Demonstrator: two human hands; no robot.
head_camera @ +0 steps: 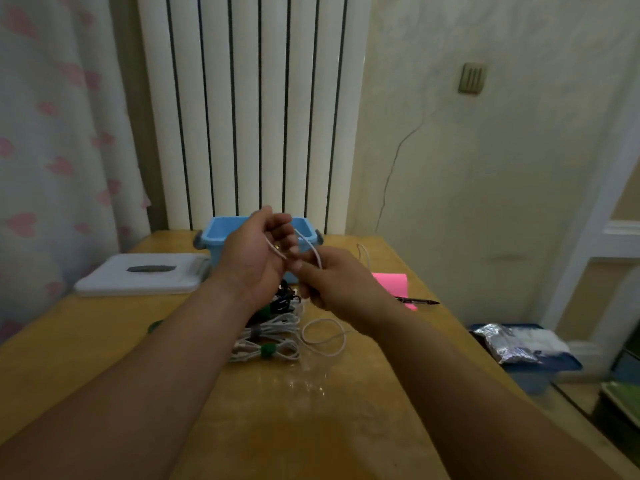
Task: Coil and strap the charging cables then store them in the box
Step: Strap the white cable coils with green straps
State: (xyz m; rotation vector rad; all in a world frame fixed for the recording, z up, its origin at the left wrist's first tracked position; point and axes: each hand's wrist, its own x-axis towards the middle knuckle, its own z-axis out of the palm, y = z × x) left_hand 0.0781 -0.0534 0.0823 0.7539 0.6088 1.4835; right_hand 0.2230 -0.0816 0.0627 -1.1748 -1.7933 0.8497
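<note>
A thin white cable (313, 252) runs between both hands. The left hand (258, 251) curls its fingers round it and the right hand (334, 280) pinches it. The rest drops in a loose loop onto the shiny yellow wood worktop (311, 427). Under the hands lie bundles (273, 336) of white cable, tied with green straps (267, 350). Behind stands a blue plastic box (214, 233), open, with its flat white lid (138, 275) beside it. A tall ribbed radiator (249, 109) lines the wall. The hands are blurry and hide some dark wires.

white cable (314, 252): loose, one loop lying, rest lifted | strapped coils (273, 327): heaped | blue box (214, 233): seemingly open
</note>
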